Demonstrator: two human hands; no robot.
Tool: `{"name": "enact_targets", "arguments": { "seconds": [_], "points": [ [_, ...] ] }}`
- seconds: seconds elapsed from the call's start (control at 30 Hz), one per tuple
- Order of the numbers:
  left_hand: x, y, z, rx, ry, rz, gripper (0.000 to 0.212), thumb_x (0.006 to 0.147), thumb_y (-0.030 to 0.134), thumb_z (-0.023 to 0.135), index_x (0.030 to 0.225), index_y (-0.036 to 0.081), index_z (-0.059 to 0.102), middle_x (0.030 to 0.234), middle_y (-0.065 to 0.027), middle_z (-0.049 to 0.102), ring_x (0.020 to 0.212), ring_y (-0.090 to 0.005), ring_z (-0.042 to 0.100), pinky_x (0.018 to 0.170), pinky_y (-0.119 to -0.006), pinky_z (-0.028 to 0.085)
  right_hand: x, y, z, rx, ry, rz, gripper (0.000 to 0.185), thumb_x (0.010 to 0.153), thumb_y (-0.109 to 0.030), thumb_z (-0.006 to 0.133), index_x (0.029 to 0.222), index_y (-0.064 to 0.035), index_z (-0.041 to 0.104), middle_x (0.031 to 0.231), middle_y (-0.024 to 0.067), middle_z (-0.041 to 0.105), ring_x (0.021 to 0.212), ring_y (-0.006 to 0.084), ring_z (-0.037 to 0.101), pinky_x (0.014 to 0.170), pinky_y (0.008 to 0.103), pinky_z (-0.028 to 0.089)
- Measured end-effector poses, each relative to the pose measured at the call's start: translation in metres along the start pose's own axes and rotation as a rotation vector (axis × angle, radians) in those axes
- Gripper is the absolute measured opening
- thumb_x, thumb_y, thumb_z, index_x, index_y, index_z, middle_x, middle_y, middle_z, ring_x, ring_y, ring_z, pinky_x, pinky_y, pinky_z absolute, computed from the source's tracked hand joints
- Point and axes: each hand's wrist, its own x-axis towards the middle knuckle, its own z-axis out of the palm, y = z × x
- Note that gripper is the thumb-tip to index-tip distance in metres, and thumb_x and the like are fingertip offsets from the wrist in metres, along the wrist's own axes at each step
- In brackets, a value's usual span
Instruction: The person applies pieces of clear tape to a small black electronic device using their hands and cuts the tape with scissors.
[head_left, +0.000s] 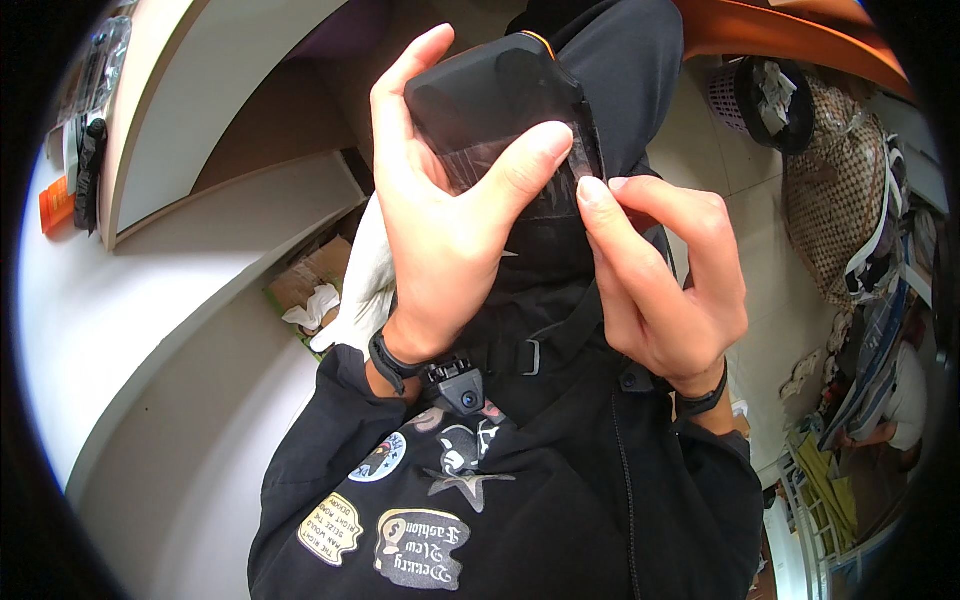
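Observation:
A black case (491, 94) with rounded corners and a thin orange line along its top edge is held up before my lap. My left hand (450, 240) grips it from the left side, fingers behind and thumb pressed on its face. A strip of clear film (480, 157), creased and shiny, lies across the lower part of the case. At the case's right edge, the thumb and forefinger of my right hand (667, 262) pinch the end of the film. The other right fingers are curled. The underside of the case is hidden.
White furniture panels (195, 300) stand on the left, beside a cardboard box (307, 281) with crumpled tissue. To the right are a waste bin (799, 124), a checked bag (832, 202) and slippers (801, 375) on tiles. Another person (904, 397) is at the far right.

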Motion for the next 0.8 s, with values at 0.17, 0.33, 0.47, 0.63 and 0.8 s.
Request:
{"name": "enact_targets", "arguments": {
  "seconds": [0.17, 0.33, 0.47, 0.63, 0.8],
  "points": [
    [0.0004, -0.0011, -0.0018, -0.02, -0.012, -0.03, 0.068, 0.087, 0.001, 0.072, 0.145, -0.001, 0.037, 0.115, -0.0127, 0.065, 0.099, -0.0166, 0.065, 0.091, -0.029, 0.052, -0.0011, 0.0025, 0.0029, -0.011, 0.033, -0.059, 0.034, 0.065, 0.004, 0.072, 0.099, 0.008, 0.074, 0.093, 0.0171, 0.065, 0.077, 0.0262, 0.065, 0.064, 0.0319, 0.053],
    [0.0011, -0.0002, -0.0001, -0.065, -0.019, -0.046, 0.07, 0.086, 0.001, 0.072, 0.146, -0.001, 0.036, 0.116, -0.0127, 0.065, 0.101, -0.0174, 0.065, 0.094, -0.03, 0.052, -0.0023, 0.0055, 0.0037, -0.041, 0.012, -0.042, 0.033, 0.067, 0.005, 0.072, 0.101, 0.0086, 0.073, 0.093, 0.0167, 0.065, 0.077, 0.0263, 0.065, 0.064, 0.0317, 0.053],
    [0.0025, -0.0009, -0.0011, 0.005, -0.049, -0.031, 0.075, 0.082, -0.003, 0.074, 0.146, 0.0, 0.035, 0.115, -0.0123, 0.065, 0.099, -0.0174, 0.066, 0.092, -0.03, 0.053, -0.0029, 0.0043, 0.0039, -0.053, -0.019, -0.024, 0.034, 0.069, 0.005, 0.071, 0.103, 0.0094, 0.072, 0.094, 0.0165, 0.065, 0.077, 0.0269, 0.065, 0.064, 0.0319, 0.054],
    [0.0058, -0.0009, -0.0024, 0.056, -0.037, -0.017, 0.078, 0.079, -0.005, 0.076, 0.146, 0.001, 0.036, 0.112, -0.0119, 0.065, 0.097, -0.0174, 0.066, 0.089, -0.03, 0.054, -0.0022, 0.0046, 0.0039, -0.065, -0.024, -0.052, 0.034, 0.069, 0.005, 0.07, 0.103, 0.0096, 0.072, 0.095, 0.0178, 0.065, 0.078, 0.0277, 0.065, 0.066, 0.0328, 0.055],
    [0.0051, -0.0048, -0.0035, 0.051, -0.051, -0.01, 0.077, 0.08, -0.004, 0.076, 0.146, 0.001, 0.036, 0.111, -0.0119, 0.065, 0.096, -0.0171, 0.067, 0.088, -0.029, 0.055, -0.0068, 0.0072, -0.0014, -0.072, -0.032, -0.087, 0.034, 0.069, 0.004, 0.069, 0.102, 0.0092, 0.072, 0.098, 0.0199, 0.067, 0.08, 0.0281, 0.067, 0.067, 0.0325, 0.056]
  ]
}}
